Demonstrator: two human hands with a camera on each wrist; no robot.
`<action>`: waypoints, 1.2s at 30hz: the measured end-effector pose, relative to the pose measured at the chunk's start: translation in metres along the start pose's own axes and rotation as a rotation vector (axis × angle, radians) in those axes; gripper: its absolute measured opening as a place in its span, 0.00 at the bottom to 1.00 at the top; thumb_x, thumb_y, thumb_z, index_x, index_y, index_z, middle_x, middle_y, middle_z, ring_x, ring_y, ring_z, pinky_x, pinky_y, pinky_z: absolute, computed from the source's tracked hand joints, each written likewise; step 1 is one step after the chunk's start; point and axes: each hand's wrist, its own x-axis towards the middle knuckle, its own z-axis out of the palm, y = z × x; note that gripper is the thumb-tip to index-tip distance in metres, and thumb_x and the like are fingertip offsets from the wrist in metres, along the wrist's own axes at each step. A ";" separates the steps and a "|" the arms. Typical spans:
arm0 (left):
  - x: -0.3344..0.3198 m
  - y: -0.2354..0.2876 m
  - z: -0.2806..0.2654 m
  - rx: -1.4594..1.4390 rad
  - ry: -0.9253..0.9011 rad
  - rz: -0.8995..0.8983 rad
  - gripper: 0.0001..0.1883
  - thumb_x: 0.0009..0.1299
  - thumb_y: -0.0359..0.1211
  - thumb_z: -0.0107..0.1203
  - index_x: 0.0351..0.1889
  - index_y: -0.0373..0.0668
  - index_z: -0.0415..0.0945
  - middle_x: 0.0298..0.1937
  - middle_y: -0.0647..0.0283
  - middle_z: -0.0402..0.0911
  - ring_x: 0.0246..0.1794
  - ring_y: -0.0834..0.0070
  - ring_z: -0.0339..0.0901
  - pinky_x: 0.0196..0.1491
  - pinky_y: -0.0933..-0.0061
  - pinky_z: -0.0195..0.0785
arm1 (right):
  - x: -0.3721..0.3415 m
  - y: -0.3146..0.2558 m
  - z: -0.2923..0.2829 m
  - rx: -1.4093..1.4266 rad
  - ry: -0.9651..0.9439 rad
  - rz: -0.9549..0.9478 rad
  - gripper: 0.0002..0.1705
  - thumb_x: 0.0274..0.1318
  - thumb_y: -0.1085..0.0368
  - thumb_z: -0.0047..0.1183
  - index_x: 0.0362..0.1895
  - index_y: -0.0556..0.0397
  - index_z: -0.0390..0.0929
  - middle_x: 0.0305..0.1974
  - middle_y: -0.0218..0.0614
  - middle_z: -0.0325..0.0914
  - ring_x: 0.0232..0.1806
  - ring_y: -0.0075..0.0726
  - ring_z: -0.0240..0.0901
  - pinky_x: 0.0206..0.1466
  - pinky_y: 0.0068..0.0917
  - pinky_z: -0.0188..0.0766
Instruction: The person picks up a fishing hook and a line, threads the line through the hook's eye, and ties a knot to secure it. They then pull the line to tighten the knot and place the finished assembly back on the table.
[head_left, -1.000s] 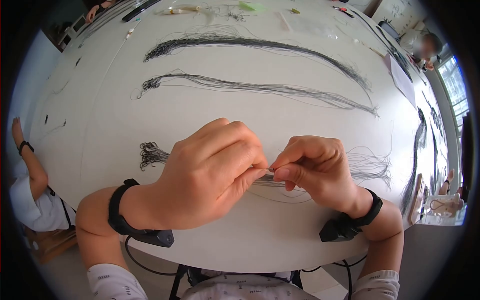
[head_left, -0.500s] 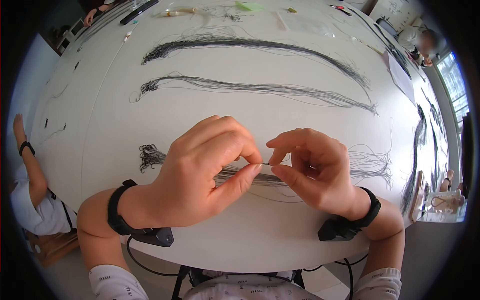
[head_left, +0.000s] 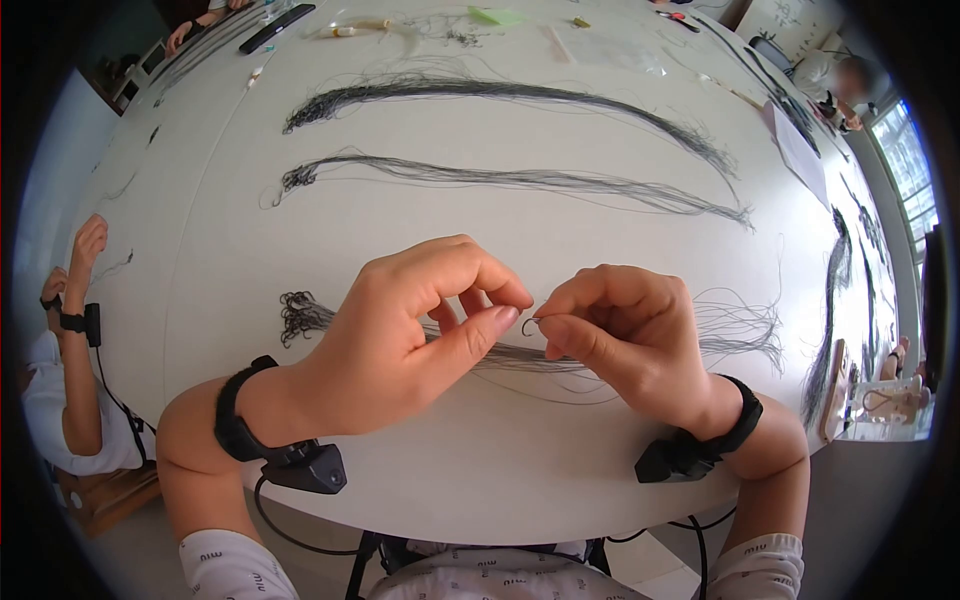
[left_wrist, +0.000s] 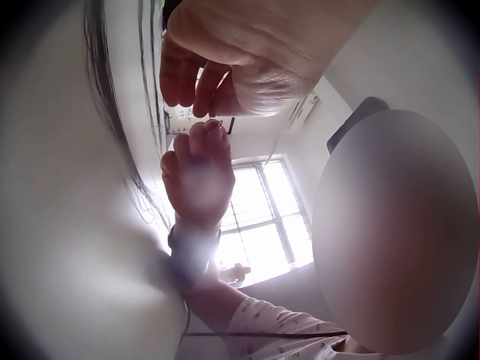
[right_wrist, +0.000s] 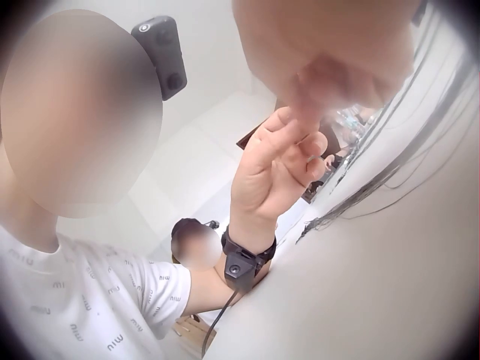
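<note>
1. My right hand (head_left: 640, 345) clamps a small, dark, curved metal hook (head_left: 526, 328) between thumb and forefinger, above the white table (head_left: 480, 450).
2. Hook's bend faces my left hand (head_left: 400, 335); long axis unclear, partly hidden.
3. Left thumb and forefinger nearly meet; I cannot tell whether they clamp thread.

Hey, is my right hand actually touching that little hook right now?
Touching. The head view shows your right hand pinching the little hook between thumb and forefinger, its bend sticking out past the fingertips.
</note>
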 end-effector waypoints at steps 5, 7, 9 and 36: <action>0.002 -0.002 0.004 0.128 0.027 0.162 0.08 0.59 0.22 0.57 0.36 0.38 0.75 0.35 0.62 0.77 0.30 0.79 0.72 0.29 0.82 0.66 | 0.003 -0.014 -0.003 0.000 -0.061 0.180 0.08 0.56 0.68 0.54 0.32 0.62 0.78 0.21 0.28 0.74 0.22 0.16 0.67 0.23 0.14 0.63; 0.004 -0.003 0.004 0.180 0.036 0.230 0.08 0.58 0.21 0.58 0.35 0.38 0.75 0.34 0.62 0.77 0.29 0.78 0.72 0.28 0.81 0.66 | 0.003 -0.017 -0.002 -0.003 -0.080 0.214 0.08 0.56 0.67 0.54 0.33 0.62 0.78 0.21 0.29 0.74 0.22 0.16 0.68 0.22 0.14 0.63; 0.004 -0.003 0.001 0.268 0.037 0.295 0.07 0.59 0.21 0.59 0.34 0.38 0.75 0.33 0.62 0.77 0.29 0.78 0.73 0.29 0.81 0.66 | 0.004 -0.019 -0.002 0.012 -0.106 0.268 0.09 0.57 0.67 0.53 0.34 0.62 0.77 0.21 0.31 0.75 0.21 0.17 0.69 0.20 0.14 0.62; -0.004 0.001 -0.002 -0.113 0.014 0.242 0.05 0.66 0.21 0.52 0.38 0.37 0.70 0.39 0.58 0.71 0.34 0.80 0.70 0.37 0.81 0.67 | 0.005 -0.023 -0.008 -0.277 -0.182 0.031 0.09 0.43 0.75 0.55 0.33 0.53 0.78 0.33 0.24 0.76 0.28 0.19 0.66 0.22 0.15 0.59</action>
